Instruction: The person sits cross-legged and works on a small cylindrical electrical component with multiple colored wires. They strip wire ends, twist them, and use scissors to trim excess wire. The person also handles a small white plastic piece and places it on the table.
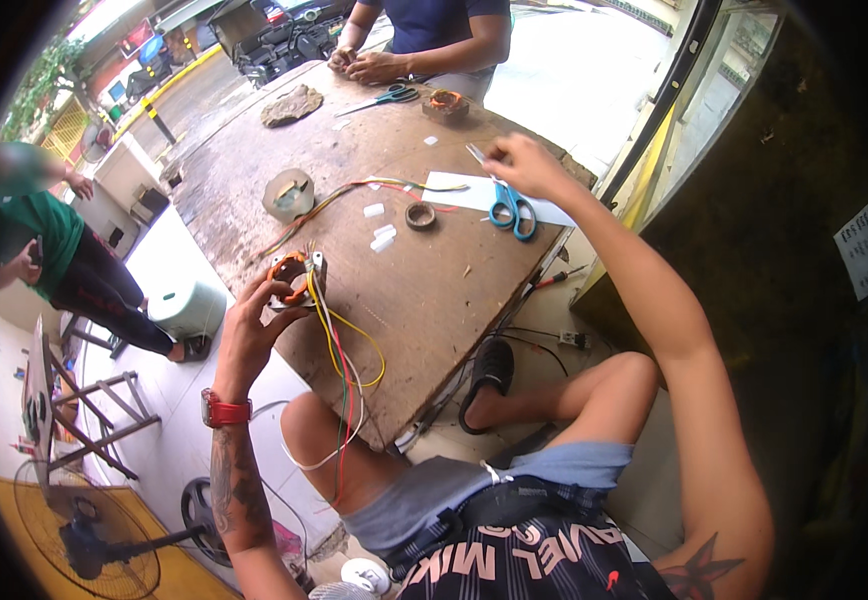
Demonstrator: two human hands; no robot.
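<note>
My left hand [256, 318] grips a motor stator [296, 280] with orange windings at the near left edge of the wooden table. Red, green, yellow and white wires [339, 350] hang from it toward my knee. Farther off at the right, my right hand [526, 166] has its fingers closed on the blades of blue-handled scissors [510, 214]. The blade tips stick out past my fingers, and the handles lie over a white paper sheet [551, 212]. Between my hands are a tape roll [420, 216], short white pieces [383, 238] and a bundle of coloured wires [374, 184].
A cut plastic container [289, 195] stands on the wooden table [434, 300]. Toward the far side lie a stone [292, 106], other scissors [386, 98] and another wound stator [445, 106]. A co-worker's hands [364, 65] are at the far edge. Another person [49, 240] stands at left.
</note>
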